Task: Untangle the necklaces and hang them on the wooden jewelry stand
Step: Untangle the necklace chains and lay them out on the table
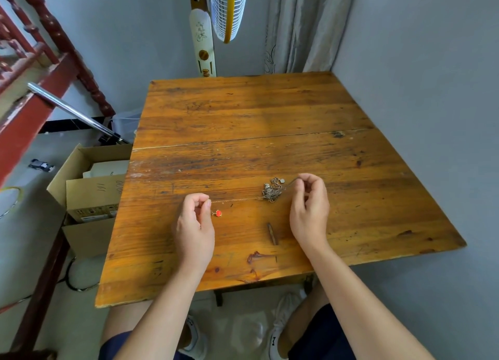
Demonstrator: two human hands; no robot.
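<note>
A tangled clump of silver and gold necklaces (271,191) lies on the worn wooden table (243,122), a small pale heart charm at its top. A thin gold chain (237,199) runs taut from the clump leftward to my left hand (195,224), which pinches it between thumb and forefinger. A red pendant (217,213) dangles just under that hand. My right hand (310,211) pinches another strand coming off the right side of the clump. No jewelry stand is in view.
Open cardboard boxes (91,187) sit beside the table's left edge, with a chrome pole (73,110) and red wooden railing behind them. A standing fan (228,8) is behind the far edge. A grey wall borders the right side.
</note>
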